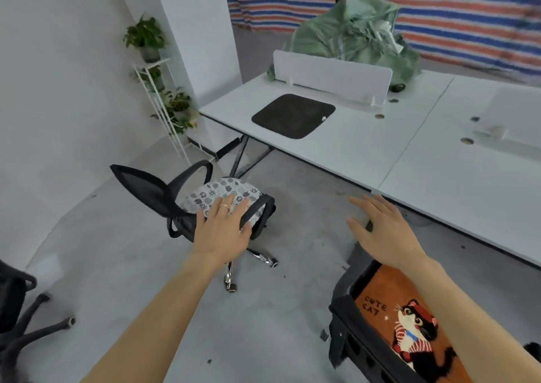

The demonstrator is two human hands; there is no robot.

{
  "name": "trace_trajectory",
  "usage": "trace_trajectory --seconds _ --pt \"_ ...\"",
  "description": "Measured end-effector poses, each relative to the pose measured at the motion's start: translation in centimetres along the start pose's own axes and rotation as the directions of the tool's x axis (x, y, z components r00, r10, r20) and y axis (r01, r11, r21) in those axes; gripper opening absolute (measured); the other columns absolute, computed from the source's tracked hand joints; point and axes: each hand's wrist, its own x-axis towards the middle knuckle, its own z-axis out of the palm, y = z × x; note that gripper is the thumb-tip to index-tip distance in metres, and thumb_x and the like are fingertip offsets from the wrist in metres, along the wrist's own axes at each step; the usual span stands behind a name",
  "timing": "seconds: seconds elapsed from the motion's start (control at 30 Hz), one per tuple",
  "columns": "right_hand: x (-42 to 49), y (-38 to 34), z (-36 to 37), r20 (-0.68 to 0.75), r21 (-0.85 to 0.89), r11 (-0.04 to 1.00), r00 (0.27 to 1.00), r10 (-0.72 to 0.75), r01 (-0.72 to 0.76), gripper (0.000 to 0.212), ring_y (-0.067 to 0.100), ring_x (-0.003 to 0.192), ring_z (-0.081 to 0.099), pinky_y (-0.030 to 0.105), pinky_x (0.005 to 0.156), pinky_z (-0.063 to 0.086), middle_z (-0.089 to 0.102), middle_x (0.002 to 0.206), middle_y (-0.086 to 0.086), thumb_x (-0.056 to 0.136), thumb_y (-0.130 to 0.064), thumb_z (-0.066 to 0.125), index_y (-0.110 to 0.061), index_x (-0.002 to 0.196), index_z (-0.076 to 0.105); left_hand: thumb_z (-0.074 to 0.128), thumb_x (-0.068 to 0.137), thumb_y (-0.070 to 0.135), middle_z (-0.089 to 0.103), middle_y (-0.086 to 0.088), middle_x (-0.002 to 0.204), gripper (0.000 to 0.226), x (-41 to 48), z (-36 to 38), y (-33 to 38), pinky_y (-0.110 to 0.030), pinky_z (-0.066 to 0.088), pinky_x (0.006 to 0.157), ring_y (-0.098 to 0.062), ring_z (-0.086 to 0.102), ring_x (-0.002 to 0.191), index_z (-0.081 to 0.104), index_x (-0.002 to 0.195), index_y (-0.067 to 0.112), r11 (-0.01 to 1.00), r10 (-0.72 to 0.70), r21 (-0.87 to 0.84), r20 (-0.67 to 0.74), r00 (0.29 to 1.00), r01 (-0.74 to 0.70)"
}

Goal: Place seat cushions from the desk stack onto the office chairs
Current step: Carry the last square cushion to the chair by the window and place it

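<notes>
Both hands hold nothing: left hand, fingers spread, over the patterned cushion at nine o'clock; right hand likewise spread near the table.

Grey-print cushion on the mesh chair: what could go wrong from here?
1. The mesh chair stands on castors; a push from the open left hand, over the grey-print cushion, could roll it away.
2. The cushion's near edge seems to ride against the armrest, so it may sit tilted and slip.
3. A dark cushion lies on the desk, unplaced, and could be missed.
</notes>
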Motion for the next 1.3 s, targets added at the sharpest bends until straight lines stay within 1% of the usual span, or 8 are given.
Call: trace_trajectory --seconds 0.2,0.37,0.53,0.63,0.83,1.03,1.2,1.3 --pt "5.3 -2.5 3.0 -0.032 0.011 0.986 0.985 0.169 -0.169 0.054 0.021 0.154 0.01 0.038 0.124 0.011 0.03 0.163 -0.003 0.102 -0.05 0.041 -0.035 0.153 0.035 0.032 0.102 0.05 0.01 0.003 0.167 0.059 10.8 -0.5 -3.3 -0.055 0.011 0.121 -0.022 0.003 0.154 0.015 0.157 0.04 0.989 0.138 0.034 0.086 0.987 -0.142" --pt "10.6 -3.0 5.1 -0.027 0.029 0.97 0.97 0.243 -0.242 0.054 0.019 0.155 0.005 0.042 0.125 0.011 0.023 0.164 -0.007 0.103 -0.051 0.038 -0.038 0.155 0.03 0.031 0.102 0.05 0.011 0.003 0.167 0.06 19.3 0.1 -3.7 -0.056 0.011 0.122 -0.02 0.003 0.154 0.012 0.158 0.039 0.967 0.248 0.041 0.078 0.966 -0.252" --pt "20.2 -2.0 4.7 -0.091 0.028 0.962 0.958 0.272 -0.271 0.054 0.018 0.154 0.008 0.041 0.125 0.014 0.026 0.164 -0.007 0.102 -0.051 0.038 -0.037 0.154 0.031 0.028 0.101 0.054 0.012 0.002 0.167 0.062 30.4 0.2 -3.4 -0.055 0.012 0.122 -0.022 0.004 0.154 0.008 0.159 0.039 0.953 0.293 0.049 0.102 0.951 -0.299" --pt "23.8 -1.9 4.7 -0.114 0.047 0.958 0.951 0.287 -0.283 0.054 0.019 0.154 0.01 0.041 0.124 0.015 0.029 0.163 -0.006 0.103 -0.05 0.039 -0.036 0.154 0.033 0.028 0.101 0.055 0.013 0.002 0.167 0.062 34.1 0.1 -3.8 -0.055 0.016 0.121 -0.022 0.004 0.154 0.008 0.158 0.04 0.946 0.31 0.066 0.112 0.944 -0.319" --pt "31.9 -0.6 6.6 -0.038 0.041 0.936 0.935 0.352 -0.35 0.053 0.022 0.154 0.011 0.043 0.123 0.018 0.028 0.163 -0.003 0.103 -0.048 0.039 -0.034 0.154 0.032 0.031 0.101 0.054 0.014 0.0 0.166 0.063 43.2 1.6 -2.5 -0.053 0.015 0.122 -0.023 0.009 0.153 0.012 0.159 0.037 0.94 0.338 -0.006 0.145 0.93 -0.341" --pt "40.6 2.6 9.3 0.084 0.0 0.906 0.903 0.422 -0.424 0.053 0.022 0.154 0.012 0.043 0.123 0.02 0.028 0.163 -0.003 0.103 -0.047 0.038 -0.033 0.154 0.032 0.034 0.101 0.051 0.016 -0.001 0.166 0.062 53.3 7.2 0.4 -0.055 0.017 0.12 -0.024 0.013 0.152 0.016 0.158 0.036 0.948 0.31 -0.026 0.286 0.907 -0.316" --pt "47.3 8.1 10.9 0.177 -0.104 0.858 0.84 0.513 -0.502 0.054 0.023 0.153 0.014 0.043 0.122 0.021 0.029 0.163 -0.004 0.104 -0.045 0.035 -0.031 0.156 0.03 0.034 0.103 0.046 0.01 -0.003 0.167 0.061 62.2 12.8 4.5 -0.054 0.015 0.121 -0.025 0.008 0.153 0.015 0.159 0.031 0.951 0.302 -0.054 0.376 0.876 -0.305" --pt "50.4 11.6 11.9 0.257 -0.167 0.813 0.771 0.582 -0.558 0.055 0.022 0.152 0.016 0.044 0.121 0.025 0.031 0.162 -0.005 0.103 -0.046 0.035 -0.03 0.156 0.03 0.035 0.103 0.045 0.009 -0.006 0.167 0.062 66.6 15.7 6.7 -0.056 0.013 0.12 -0.028 0.008 0.153 0.013 0.159 0.031 0.948 0.305 -0.056 0.432 0.849 -0.312"
